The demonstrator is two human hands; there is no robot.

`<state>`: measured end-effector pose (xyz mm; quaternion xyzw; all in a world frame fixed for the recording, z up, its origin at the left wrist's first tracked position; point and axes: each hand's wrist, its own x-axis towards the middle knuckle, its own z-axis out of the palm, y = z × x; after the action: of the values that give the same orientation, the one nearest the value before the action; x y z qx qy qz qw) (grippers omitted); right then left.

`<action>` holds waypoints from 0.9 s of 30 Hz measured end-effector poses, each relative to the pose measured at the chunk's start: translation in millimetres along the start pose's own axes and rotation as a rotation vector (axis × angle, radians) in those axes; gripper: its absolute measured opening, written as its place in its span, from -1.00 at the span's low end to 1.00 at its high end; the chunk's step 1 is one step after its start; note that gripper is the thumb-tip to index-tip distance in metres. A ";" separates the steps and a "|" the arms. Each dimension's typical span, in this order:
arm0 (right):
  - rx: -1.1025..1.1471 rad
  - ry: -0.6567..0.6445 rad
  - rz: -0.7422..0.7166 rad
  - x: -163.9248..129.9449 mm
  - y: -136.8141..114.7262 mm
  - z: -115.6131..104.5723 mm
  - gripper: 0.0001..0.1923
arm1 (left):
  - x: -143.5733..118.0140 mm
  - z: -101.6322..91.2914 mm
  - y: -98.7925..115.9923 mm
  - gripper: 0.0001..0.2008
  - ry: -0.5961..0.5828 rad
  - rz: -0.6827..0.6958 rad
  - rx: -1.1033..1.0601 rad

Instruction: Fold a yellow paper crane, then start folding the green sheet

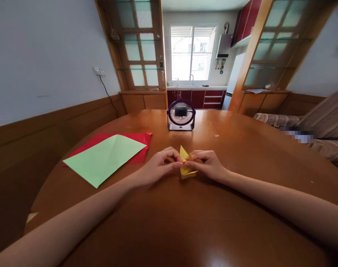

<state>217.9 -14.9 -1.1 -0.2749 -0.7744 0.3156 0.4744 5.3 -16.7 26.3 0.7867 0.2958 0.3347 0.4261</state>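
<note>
Both my forearms reach out over the table (241,148) and angle inward, so that my hands meet near its middle. My left hand (154,165) comes in from the lower left, wrist low and close to the wood, knuckles up, fingers curled over and closed. Its thumb and forefinger pinch the left side of the yellow paper (186,167). My right hand (209,163) mirrors it from the lower right, fingers bent and drawn together, thumb and fingertips nipping the paper's right side. The tips of both hands almost touch across the fold.

The paper is small and already folded into several layers. One point sticks up between my hands and another flap juts toward me below my fingers. I cannot tell whether it rests on the table or is held just above it.

To my left, well apart from my hands, a green sheet (103,157) lies flat on a red sheet (138,142), covering most of it. Beyond the paper, farther along the table, a small fan (181,115) stands upright, facing me.
</note>
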 end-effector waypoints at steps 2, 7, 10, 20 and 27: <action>-0.009 -0.011 0.006 0.4 -1.8 -0.3 -0.76 | -0.2 -2.8 1.8 -0.82 -0.038 0.018 0.026; -0.026 -0.042 -0.003 1.8 -5.9 -0.6 -0.77 | -2.2 -4.6 7.4 -0.85 -0.010 0.096 0.161; -0.022 -0.048 -0.037 2.4 -6.8 -0.1 -0.81 | -3.4 -3.7 9.6 -0.91 0.086 0.165 0.280; -0.051 -0.047 -0.060 3.2 -5.5 -1.1 -0.82 | -4.1 -2.2 7.9 -0.92 0.202 0.141 0.307; -0.085 -0.043 -0.075 3.3 -5.1 -1.2 -0.82 | -5.8 0.8 7.7 -0.79 0.244 0.125 0.209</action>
<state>217.0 -15.5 5.0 -0.2587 -0.8071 0.2700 0.4569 3.9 -25.0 31.0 0.7971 0.3289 0.4212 0.2812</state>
